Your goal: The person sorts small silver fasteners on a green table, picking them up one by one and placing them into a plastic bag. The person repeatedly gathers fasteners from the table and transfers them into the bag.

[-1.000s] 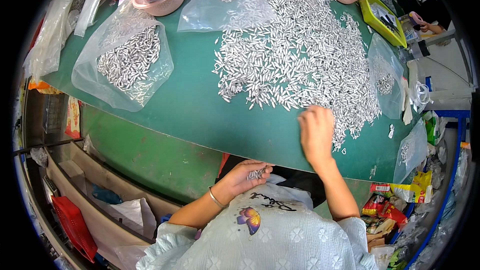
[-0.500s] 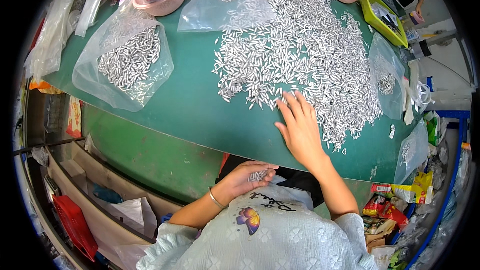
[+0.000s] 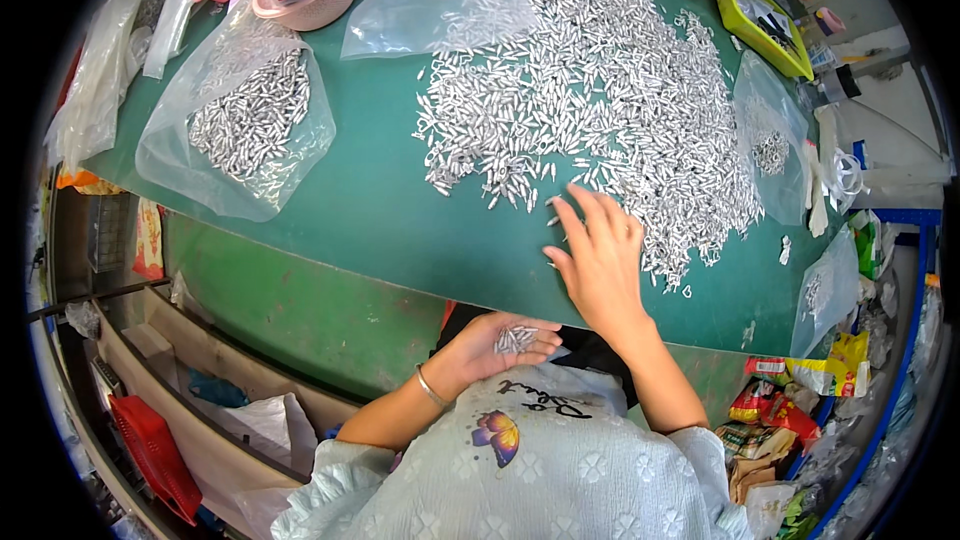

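My left hand (image 3: 475, 348) is palm up just below the table's near edge, its fingers cupped under a small heap of silver, spindle-shaped metal pieces (image 3: 514, 340). Over the green tabletop (image 3: 400, 210), my right hand (image 3: 606, 275) reaches down with thumb and fingers apart. Its fingertips are at the near edge of a large spread pile of the same silver pieces (image 3: 650, 120). A few loose pieces lie beside its thumb and index finger; whether it touches them I cannot tell.
A clear bag of silver pieces (image 3: 250, 120) lies left, another plastic bag (image 3: 430, 5) at the back. Pink bowls (image 3: 310, 5) and a yellow-green basket (image 3: 765, 25) stand along the far side. More small bags (image 3: 770, 140) lie right. A red basket (image 3: 150, 455) is below left.
My left hand has opened flatter, showing more of the pieces in its palm. My right hand has drawn slightly toward me, with a few pieces now apart from the pile by its fingers.
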{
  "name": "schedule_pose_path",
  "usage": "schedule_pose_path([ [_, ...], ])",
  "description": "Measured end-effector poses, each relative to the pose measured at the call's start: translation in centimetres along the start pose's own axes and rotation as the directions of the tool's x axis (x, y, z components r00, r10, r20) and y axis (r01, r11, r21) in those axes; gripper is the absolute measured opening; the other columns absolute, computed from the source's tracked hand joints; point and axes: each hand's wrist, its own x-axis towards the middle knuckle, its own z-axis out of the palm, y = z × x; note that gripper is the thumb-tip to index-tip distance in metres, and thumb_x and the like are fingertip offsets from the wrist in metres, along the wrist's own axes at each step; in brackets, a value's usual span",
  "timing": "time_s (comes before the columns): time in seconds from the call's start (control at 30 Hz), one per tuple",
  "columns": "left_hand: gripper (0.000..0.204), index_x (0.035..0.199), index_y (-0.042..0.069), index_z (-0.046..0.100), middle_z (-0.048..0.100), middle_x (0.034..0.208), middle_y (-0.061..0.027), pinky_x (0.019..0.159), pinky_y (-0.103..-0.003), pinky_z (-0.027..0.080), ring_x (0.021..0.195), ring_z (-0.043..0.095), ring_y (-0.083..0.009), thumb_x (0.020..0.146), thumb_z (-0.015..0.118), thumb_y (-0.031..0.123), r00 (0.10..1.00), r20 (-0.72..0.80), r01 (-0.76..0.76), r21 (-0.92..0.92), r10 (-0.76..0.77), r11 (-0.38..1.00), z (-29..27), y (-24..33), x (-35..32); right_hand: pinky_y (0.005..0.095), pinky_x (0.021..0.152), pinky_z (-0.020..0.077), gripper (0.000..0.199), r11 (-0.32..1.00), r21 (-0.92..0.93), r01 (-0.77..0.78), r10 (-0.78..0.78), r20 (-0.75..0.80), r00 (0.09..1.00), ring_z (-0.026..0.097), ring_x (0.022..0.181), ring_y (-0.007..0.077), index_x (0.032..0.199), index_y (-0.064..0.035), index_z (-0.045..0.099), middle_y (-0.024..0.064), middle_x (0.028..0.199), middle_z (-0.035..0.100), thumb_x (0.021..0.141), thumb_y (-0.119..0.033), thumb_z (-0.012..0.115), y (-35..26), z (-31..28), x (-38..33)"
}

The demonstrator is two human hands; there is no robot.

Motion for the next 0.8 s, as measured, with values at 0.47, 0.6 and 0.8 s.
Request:
schedule_pose_path([
  [0.47, 0.044, 0.127, -0.003, 0.053, 0.058, 0.128, -0.0247, 0.103, -0.055, 0.046, 0.116, 0.059, -0.0412, 0.102, 0.042, 0.032, 0.949, 0.298, 0.082, -0.544, 0.101, 0.835, -1.3, 0.0, 1.8, 0.0493, 0.101, 0.0434, 0.040, 0.913, 0.352, 0.205, -0.225, 0.017, 0.974, 0.053, 0.125, 0.0375, 0.114, 0.0086, 0.062, 0.0197, 0.126, 0.057, 0.078, -0.009, 0.065, -1.0, 1.6, -7.7],
  [0.6, 0.043, 0.127, 0.003, 0.054, 0.061, 0.126, -0.0192, 0.098, -0.056, 0.049, 0.113, 0.061, -0.0374, 0.102, 0.040, 0.036, 0.944, 0.314, 0.088, -0.528, 0.098, 0.844, -3.7, -0.6, 2.5, 0.0486, 0.099, 0.0457, 0.032, 0.815, 0.503, 0.286, -0.310, -0.039, 0.950, 0.055, 0.122, 0.0383, 0.110, 0.0081, 0.066, 0.0189, 0.121, 0.062, 0.080, -0.005, 0.064, -1.3, 1.7, -8.4],
  [0.8, 0.050, 0.133, 0.005, 0.050, 0.057, 0.131, -0.0177, 0.096, -0.053, 0.051, 0.116, 0.060, -0.0350, 0.103, 0.036, 0.042, 0.984, 0.150, -0.005, -0.512, 0.096, 0.859, -1.8, 1.1, -0.2, 0.0541, 0.109, 0.0348, 0.057, 0.922, 0.331, 0.201, -0.244, 0.094, 0.965, 0.040, 0.135, 0.0419, 0.129, -0.0019, 0.056, 0.0187, 0.143, 0.046, 0.077, -0.020, 0.074, -3.4, 0.8, -2.9],
])
